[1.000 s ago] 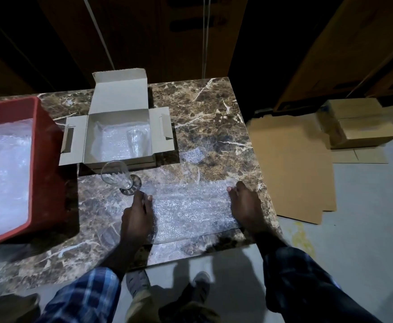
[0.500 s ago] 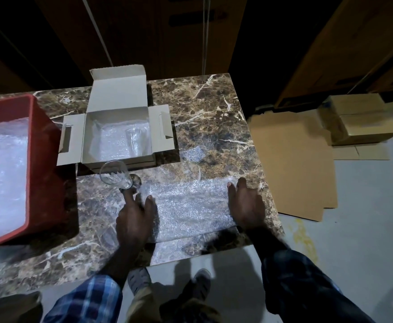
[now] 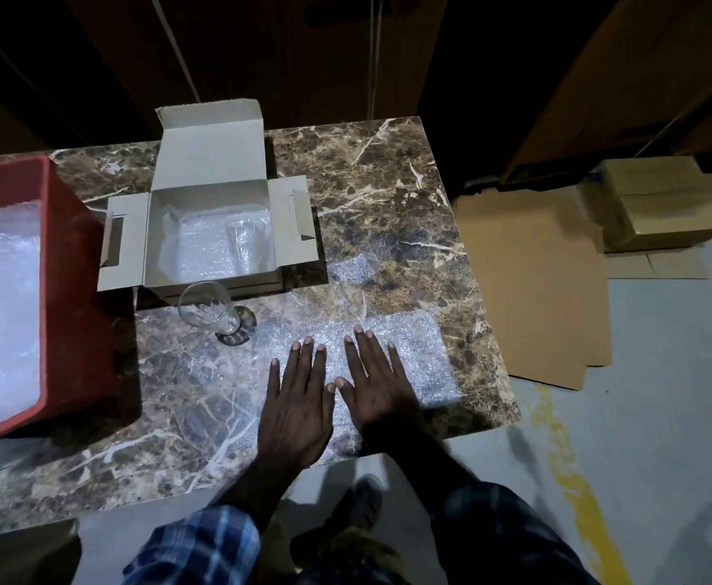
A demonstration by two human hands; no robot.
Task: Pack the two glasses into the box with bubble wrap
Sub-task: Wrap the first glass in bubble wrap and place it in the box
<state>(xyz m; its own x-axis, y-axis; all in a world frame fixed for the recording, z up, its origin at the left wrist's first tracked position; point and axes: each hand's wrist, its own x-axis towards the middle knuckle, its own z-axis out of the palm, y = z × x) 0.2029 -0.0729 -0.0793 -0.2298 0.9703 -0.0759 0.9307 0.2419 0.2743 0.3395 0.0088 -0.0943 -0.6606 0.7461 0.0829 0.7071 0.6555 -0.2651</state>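
Two clear stemmed glasses show: one (image 3: 215,311) on the brown marble table (image 3: 379,196), one (image 3: 244,247) inside the single open grey cardboard box (image 3: 215,162) at 11 o'clock. One flat bubble-wrap sheet (image 3: 422,356) lies under two bare hands, left hand (image 3: 299,407) and right hand (image 3: 377,386). One red plastic bin (image 3: 71,289) sits at 9 o'clock.

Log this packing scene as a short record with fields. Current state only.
table: marble top
box: open, lid flap up, lined with bubble wrap
glass in box: one, at the right side
glass on table: one, in front of the box, unwrapped
sheet: bubble wrap spread flat at the near edge
left hand: flat on the sheet, fingers straight
right hand: flat on the sheet, fingers straight
bin: red, at left, holds more bubble wrap
floor: cardboard at right
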